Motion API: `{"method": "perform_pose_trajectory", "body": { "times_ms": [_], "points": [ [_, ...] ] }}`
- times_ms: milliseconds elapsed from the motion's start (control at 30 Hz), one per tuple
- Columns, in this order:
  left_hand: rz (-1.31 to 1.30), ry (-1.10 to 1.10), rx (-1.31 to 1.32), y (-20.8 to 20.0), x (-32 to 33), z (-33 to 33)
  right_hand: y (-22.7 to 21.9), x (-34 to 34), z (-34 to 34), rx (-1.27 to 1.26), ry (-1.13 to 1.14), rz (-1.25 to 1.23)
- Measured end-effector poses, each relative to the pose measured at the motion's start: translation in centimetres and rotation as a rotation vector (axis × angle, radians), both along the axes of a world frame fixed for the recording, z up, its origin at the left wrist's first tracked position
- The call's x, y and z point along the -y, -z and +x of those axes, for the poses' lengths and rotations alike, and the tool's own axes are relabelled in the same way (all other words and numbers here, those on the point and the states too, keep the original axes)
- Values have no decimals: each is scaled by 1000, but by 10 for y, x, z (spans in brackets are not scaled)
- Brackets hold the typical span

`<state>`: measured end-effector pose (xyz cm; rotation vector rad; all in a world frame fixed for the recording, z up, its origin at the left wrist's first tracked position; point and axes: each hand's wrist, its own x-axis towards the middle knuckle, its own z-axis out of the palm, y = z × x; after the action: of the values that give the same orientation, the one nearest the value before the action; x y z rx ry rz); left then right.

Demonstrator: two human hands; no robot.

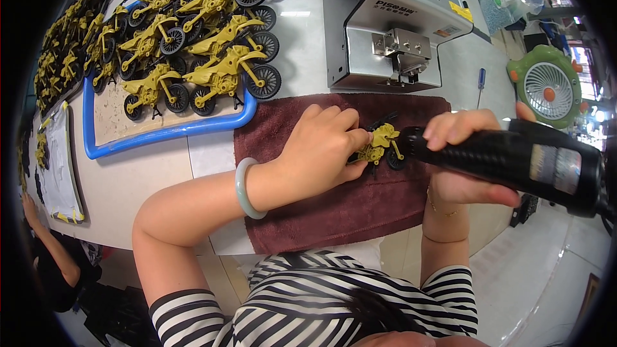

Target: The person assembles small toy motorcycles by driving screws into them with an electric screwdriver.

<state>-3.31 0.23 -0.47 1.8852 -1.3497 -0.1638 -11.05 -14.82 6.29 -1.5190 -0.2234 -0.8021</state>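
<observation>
My left hand [321, 148] is closed on a small yellow toy motorcycle [384, 138] with black wheels, steadying it on a dark red towel [321, 218]. The fingers cover the toy's rear part. In my right hand [464, 127] lies a thick black electric screwdriver [491, 155], gripped around its body and held nearly level. Its front end points left and meets the toy's front end or stops just beside it; I cannot tell which. The tool's bit does not show.
A blue-rimmed tray [173, 136] at the left holds several yellow toy motorcycles, with more piled beyond. Behind the towel stands a grey metal machine [385, 32]. A blue-handled screwdriver [481, 80] and a green fan [549, 83] are at the right. Another person's arm [54, 244] shows far left.
</observation>
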Motion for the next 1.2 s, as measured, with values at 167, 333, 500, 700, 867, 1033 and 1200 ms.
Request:
{"method": "perform_pose_trajectory", "body": {
  "times_ms": [167,333,500,700,867,1033,1200],
  "points": [
    [-22,-2,13,2,1,0,-2,2,2,90,55,51],
    [-39,12,-15,6,0,1,18,5,10,55,23,84],
    [-9,31,-34,3,1,3,25,3,12,14,-8,71],
    [-47,3,-91,1,4,4,4,3,1,121,-27,120],
    [-114,-43,-165,3,0,7,1,1,-1,116,8,203],
    [-66,-60,-154,3,4,7,7,8,4,155,-7,211],
    [-24,-86,-194,4,3,6,30,2,13,58,43,73]
  ]
}}
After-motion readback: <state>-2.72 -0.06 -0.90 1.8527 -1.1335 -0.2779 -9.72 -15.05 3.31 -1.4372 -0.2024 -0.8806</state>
